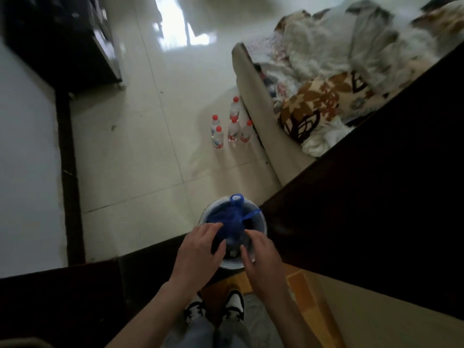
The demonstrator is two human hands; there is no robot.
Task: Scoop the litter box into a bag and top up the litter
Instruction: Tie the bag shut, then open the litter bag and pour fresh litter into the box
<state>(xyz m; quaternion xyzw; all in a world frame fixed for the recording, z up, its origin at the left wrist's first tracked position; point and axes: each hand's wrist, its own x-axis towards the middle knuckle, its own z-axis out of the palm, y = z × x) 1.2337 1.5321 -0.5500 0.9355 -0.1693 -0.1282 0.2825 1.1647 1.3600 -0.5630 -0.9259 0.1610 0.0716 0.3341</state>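
A blue plastic bag [229, 218], knotted at the top, sits in a round white bin [261, 222] on the floor in front of my feet. My left hand [200, 249] reaches over the bin's near left side and holds the bag's near edge between fingers and thumb. My right hand [262, 257] hovers over the bin's near right rim with its fingers relaxed and nothing in them, just beside the bag. No litter box or scoop is in view.
Several red-capped water bottles [232, 126] stand on the glossy tiled floor beside a beige sofa [253, 101] piled with blankets. A dark wooden partition [376, 197] runs along the right, and dark furniture [62, 38] stands at the far left.
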